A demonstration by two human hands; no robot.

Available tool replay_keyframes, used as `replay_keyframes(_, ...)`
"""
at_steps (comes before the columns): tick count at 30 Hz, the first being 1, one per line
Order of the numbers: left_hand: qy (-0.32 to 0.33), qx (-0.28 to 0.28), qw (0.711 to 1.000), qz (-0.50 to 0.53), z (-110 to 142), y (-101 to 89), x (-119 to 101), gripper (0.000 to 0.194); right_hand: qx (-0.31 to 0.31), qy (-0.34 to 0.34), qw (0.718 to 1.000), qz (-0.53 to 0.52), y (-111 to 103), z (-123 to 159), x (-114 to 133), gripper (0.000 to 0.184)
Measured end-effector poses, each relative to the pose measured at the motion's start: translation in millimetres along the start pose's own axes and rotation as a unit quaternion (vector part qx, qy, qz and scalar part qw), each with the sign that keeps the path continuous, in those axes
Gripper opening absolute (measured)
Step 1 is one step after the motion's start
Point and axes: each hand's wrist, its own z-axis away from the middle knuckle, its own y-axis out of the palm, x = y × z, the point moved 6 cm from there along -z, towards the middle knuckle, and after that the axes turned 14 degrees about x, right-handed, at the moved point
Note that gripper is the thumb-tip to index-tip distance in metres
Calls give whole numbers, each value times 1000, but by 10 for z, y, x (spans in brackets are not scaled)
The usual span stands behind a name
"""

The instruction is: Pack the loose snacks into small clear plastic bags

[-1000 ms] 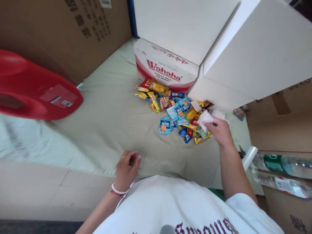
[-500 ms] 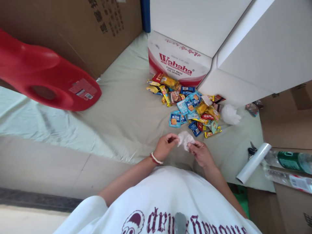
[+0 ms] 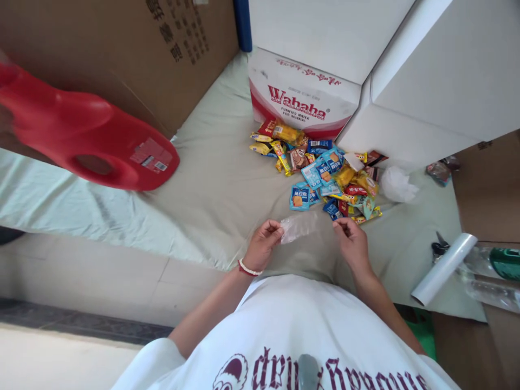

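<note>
The person's left hand (image 3: 262, 248), pinching clear plastic film (image 3: 298, 227) between the hands, presumably light, limp, slippery, best taken by its edges; right hand (image 3: 352, 244), fingers bent, grip on the film's other end unclear.

The sole view looked from the person's head, forward and steeply down, close above the white shirt (image 3: 280, 314), which filled the near middle. The left hand (image 3: 262, 246) and right hand (image 3: 352, 242) showed mid-depth, the Wahaha carton (image 3: 300, 100) farther; the left edge cut the red jug (image 3: 122, 127).
</note>
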Motion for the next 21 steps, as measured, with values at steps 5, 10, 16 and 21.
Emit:
replay_keyframes(5, 85, 84, 970, -211, 50, 222, -168, 21, 203, 89, 959, -176, 722, 18, 50, 48)
replay_keyframes(10, 51, 80, 976, -196, 103, 193, -124, 31, 191, 17, 966, -174, 849, -92, 147, 36)
replay_keyframes(16, -32, 16, 986, -163, -44, 161, 23, 44, 198, -144, 967, 68, 667, 30, 349, 19)
replay_keyframes(21, -32, -56, 998, 6, -167, 92, 40, 49, 41, -67, 997, 27, 335, 269, 29, 24)
